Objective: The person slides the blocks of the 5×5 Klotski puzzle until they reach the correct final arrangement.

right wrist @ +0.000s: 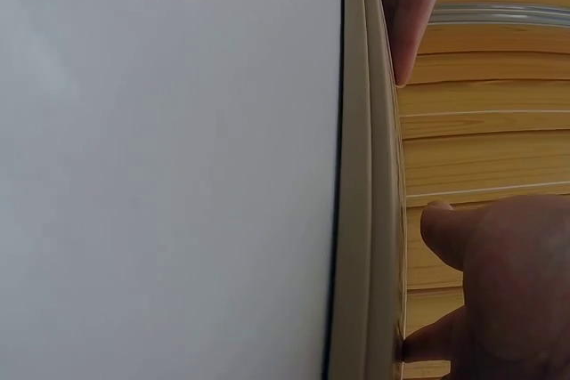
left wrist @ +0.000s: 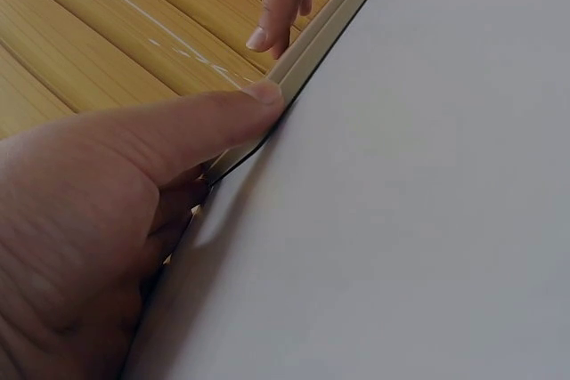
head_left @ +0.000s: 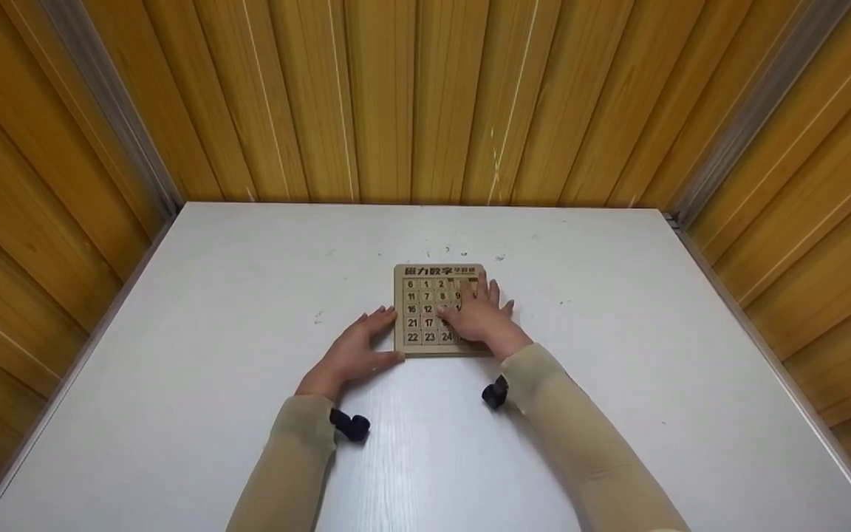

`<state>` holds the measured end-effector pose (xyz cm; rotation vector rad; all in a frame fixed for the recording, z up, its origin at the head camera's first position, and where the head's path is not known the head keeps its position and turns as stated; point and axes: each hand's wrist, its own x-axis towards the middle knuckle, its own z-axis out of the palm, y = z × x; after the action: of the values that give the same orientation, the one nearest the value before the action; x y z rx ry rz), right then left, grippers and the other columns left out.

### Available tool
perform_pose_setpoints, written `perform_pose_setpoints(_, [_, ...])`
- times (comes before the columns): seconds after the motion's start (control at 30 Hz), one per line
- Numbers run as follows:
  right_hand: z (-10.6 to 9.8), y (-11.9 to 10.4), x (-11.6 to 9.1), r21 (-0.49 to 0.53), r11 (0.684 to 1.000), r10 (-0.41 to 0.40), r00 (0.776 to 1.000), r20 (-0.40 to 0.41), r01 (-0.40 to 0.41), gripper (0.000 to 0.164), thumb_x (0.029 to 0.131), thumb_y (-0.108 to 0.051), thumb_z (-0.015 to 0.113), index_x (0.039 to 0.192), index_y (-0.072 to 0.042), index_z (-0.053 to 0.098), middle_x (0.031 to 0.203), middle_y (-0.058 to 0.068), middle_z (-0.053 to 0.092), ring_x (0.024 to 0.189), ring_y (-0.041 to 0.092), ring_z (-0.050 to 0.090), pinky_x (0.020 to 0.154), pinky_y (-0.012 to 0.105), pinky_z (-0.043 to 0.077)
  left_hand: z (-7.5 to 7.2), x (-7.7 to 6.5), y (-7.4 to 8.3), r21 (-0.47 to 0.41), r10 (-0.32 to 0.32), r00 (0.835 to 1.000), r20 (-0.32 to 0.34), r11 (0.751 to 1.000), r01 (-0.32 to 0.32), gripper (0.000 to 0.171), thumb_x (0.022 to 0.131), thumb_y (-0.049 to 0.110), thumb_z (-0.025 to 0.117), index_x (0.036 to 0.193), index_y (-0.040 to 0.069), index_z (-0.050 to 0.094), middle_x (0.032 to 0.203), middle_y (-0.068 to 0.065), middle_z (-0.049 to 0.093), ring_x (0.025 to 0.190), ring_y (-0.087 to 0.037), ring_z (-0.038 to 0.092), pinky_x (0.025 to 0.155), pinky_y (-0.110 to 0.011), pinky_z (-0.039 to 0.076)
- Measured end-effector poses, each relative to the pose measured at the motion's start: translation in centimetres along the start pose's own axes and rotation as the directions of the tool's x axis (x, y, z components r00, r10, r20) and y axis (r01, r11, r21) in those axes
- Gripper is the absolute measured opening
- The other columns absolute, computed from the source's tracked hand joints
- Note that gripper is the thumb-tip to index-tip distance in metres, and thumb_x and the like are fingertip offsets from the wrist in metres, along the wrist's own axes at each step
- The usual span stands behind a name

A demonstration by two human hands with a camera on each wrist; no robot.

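A square wooden sliding number puzzle (head_left: 431,352) lies flat on the white table, with rows of numbered tiles and dark printed characters along its far edge. At its near left corner the left hand (head_left: 355,347) holds the frame, thumb on the near edge and fingers along the left side. The left wrist view shows that thumb (left wrist: 214,122) against the frame's edge. Spread over the right part of the tiles is the right hand (head_left: 481,316), which hides several of them. In the right wrist view the right hand (right wrist: 517,273) is above the board's face.
The white table (head_left: 174,332) surrounds the puzzle on every side. Yellow wood-look panels (head_left: 396,96) stand behind it and at both sides, with grey metal posts at the corners. A small black device (head_left: 351,426) sits at each wrist.
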<state>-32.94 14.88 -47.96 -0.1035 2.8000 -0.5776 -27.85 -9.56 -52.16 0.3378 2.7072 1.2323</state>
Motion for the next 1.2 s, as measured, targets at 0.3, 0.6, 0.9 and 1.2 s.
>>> perform_pose_setpoints(0.3, [0.3, -0.3, 0.2, -0.012, 1.0, -0.023, 1.0, 0.011, 0.024, 0.09, 0.101, -0.062, 0.047, 0.166, -0.011, 0.011, 0.171, 0.02, -0.02, 0.16, 0.044, -0.011, 0.124, 0.077, -0.002, 0.0, 0.0, 0.0, -0.001, 0.005, 1.0, -0.004, 1.0, -0.005, 0.082, 0.086, 0.031, 0.083, 0.157, 0.019, 0.044, 0.168, -0.004, 0.034, 0.159, -0.038, 0.022, 0.131, -0.054, 0.021])
perform_pose_setpoints(0.6, [-0.5, 1.7, -1.3, 0.022, 0.999, -0.051, 0.998, 0.023, 0.05, 0.089, 0.102, -0.063, 0.045, 0.167, -0.015, 0.01, 0.172, 0.017, -0.02, 0.159, 0.045, -0.014, 0.123, 0.077, -0.006, 0.0, 0.1, -0.1, -0.006, 0.006, 1.0, 0.002, 1.0, -0.006, 0.083, 0.085, 0.032, 0.083, 0.157, 0.02, 0.044, 0.169, -0.001, 0.033, 0.16, -0.036, 0.02, 0.132, -0.054, 0.019])
perform_pose_setpoints(0.9, [-0.7, 2.5, -2.6, 0.007, 0.999, -0.047, 0.998, 0.041, 0.046, 0.085, 0.103, -0.062, 0.044, 0.166, -0.013, 0.016, 0.172, 0.017, -0.02, 0.159, 0.044, -0.016, 0.123, 0.077, -0.007, -0.1, 0.0, -0.1, -0.02, 0.019, 1.0, 0.002, 1.0, -0.019, 0.083, 0.085, 0.03, 0.084, 0.157, 0.018, 0.044, 0.168, -0.003, 0.034, 0.16, -0.036, 0.02, 0.132, -0.053, 0.019])
perform_pose_setpoints(1.2, [-1.0, 2.4, -1.7, -0.008, 1.0, -0.023, 0.998, 0.054, 0.024, 0.082, 0.103, -0.058, 0.045, 0.166, -0.015, 0.015, 0.171, 0.018, -0.02, 0.159, 0.045, -0.015, 0.123, 0.077, -0.005, 0.0, 0.2, 0.0, -0.016, -0.006, 1.0, -0.002, 1.0, 0.006, 0.083, 0.084, 0.029, 0.084, 0.156, 0.016, 0.045, 0.168, -0.004, 0.035, 0.16, -0.035, 0.021, 0.132, -0.051, 0.019])
